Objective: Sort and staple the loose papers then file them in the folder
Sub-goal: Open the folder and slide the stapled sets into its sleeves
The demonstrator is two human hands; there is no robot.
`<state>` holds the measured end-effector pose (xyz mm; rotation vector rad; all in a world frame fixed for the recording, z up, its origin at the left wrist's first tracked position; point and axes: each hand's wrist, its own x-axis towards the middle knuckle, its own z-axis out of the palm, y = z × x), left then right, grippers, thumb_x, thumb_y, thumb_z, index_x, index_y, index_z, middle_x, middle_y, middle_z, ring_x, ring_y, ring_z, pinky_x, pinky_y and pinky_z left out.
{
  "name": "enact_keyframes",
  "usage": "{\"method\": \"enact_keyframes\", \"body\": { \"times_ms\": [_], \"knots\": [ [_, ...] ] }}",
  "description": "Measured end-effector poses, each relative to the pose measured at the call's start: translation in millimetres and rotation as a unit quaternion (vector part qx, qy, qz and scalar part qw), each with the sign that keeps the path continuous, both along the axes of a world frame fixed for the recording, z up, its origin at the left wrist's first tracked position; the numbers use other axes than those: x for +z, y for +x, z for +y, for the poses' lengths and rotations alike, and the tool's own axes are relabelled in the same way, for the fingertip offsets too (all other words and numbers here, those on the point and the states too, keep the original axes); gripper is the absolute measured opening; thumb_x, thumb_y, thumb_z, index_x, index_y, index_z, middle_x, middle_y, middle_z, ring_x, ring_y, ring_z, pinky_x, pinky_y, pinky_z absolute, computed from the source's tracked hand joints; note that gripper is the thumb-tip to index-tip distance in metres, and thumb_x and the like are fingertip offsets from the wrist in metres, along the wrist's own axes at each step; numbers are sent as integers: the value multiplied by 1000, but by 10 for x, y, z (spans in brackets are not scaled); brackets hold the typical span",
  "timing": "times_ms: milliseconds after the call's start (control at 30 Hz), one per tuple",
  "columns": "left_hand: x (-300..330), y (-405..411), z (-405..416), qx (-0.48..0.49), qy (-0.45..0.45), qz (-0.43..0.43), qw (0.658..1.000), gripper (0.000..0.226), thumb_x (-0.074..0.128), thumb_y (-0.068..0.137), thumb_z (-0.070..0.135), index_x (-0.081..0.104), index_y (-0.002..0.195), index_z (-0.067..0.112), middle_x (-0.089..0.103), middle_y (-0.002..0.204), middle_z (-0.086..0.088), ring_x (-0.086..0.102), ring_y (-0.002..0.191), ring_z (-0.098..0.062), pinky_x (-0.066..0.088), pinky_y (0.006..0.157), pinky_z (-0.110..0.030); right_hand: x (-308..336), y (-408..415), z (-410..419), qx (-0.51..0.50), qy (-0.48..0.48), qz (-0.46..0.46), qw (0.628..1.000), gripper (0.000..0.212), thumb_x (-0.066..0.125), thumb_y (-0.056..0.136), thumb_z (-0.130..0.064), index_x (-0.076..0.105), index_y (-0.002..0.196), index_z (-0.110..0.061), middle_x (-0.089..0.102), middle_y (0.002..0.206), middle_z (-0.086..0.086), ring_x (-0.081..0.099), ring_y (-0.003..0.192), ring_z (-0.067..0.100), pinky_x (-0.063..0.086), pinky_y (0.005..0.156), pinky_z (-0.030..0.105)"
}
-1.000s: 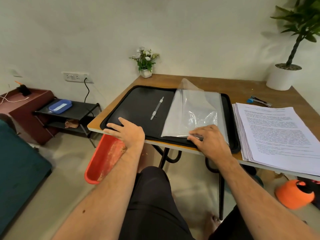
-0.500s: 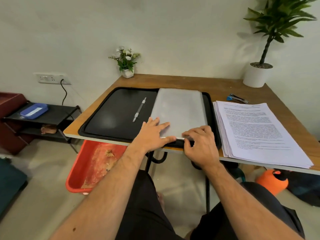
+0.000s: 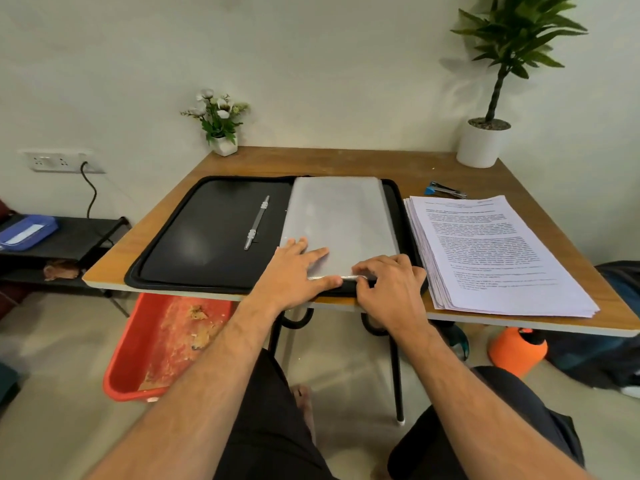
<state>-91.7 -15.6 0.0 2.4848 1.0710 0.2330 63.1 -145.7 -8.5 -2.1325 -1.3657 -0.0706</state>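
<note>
A black zip folder [image 3: 194, 233] lies open on the wooden table [image 3: 346, 161], with a metal fastener bar [image 3: 257, 223] on its left half. Clear plastic sleeves [image 3: 341, 216] lie flat on its right half. My left hand [image 3: 294, 268] rests flat on the sleeves' near left corner, fingers straight. My right hand [image 3: 388, 282] pinches the sleeves' near edge with curled fingers. A thick stack of printed papers [image 3: 491, 251] lies right of the folder. A blue stapler [image 3: 445, 190] sits behind the stack.
A small flower pot [image 3: 221, 128] stands at the table's back left and a tall potted plant [image 3: 485, 140] at the back right. Under the table are a red tub [image 3: 166, 344] and an orange object [image 3: 516, 348]. A low black shelf [image 3: 69, 233] stands left.
The lifted plastic sleeve has come down flat on the folder's right half. My left hand moved from the folder's left near edge onto the sleeves beside my right hand.
</note>
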Motion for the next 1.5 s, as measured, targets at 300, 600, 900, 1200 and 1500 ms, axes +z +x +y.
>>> {"method": "enact_keyframes", "body": {
  "times_ms": [300, 600, 900, 1200, 1500],
  "knots": [
    [161, 697, -208, -49, -30, -125, 990, 48, 47, 98, 61, 68, 129, 30, 68, 126, 6, 59, 119, -14, 45, 108, -42, 171, 241, -74, 27, 40, 108, 993, 28, 62, 89, -28, 68, 115, -31, 69, 113, -8, 59, 104, 14, 48, 94, 35],
    [196, 1633, -448, -54, -53, -159, 984, 29, 51, 106, 25, 67, 130, 24, 66, 131, 2, 61, 120, -16, 46, 108, -33, 347, 1015, -321, -48, 58, 121, 990, 28, 65, 93, -22, 70, 121, -27, 69, 116, -7, 56, 97, 5, 41, 84, 21],
    [205, 2240, -178, 60, -16, -196, 979, 32, 54, 101, 17, 65, 131, 14, 69, 127, -6, 64, 115, -23, 48, 95, -30, 313, 1735, -531, -140, -19, 102, 985, 32, 64, 94, -22, 67, 125, -25, 64, 128, -3, 57, 117, 14, 44, 99, 29],
    [142, 2780, 193, 99, 11, -180, 979, 39, 42, 106, 25, 60, 138, 12, 65, 134, -12, 55, 127, -31, 40, 111, -39, 205, 1900, -573, -150, 80, 177, 969, 23, 60, 97, -19, 72, 116, -26, 68, 115, -14, 57, 93, 1, 51, 85, 20],
    [-81, 2921, 197, 44, 32, -168, 984, 51, 47, 104, 22, 38, 154, 23, 53, 147, -3, 40, 142, -24, 22, 123, -46, 84, 1992, -556, -165, 77, 177, 967, 20, 61, 97, -22, 72, 113, -27, 65, 107, -16, 56, 89, -1, 51, 79, 19]
  ]
}}
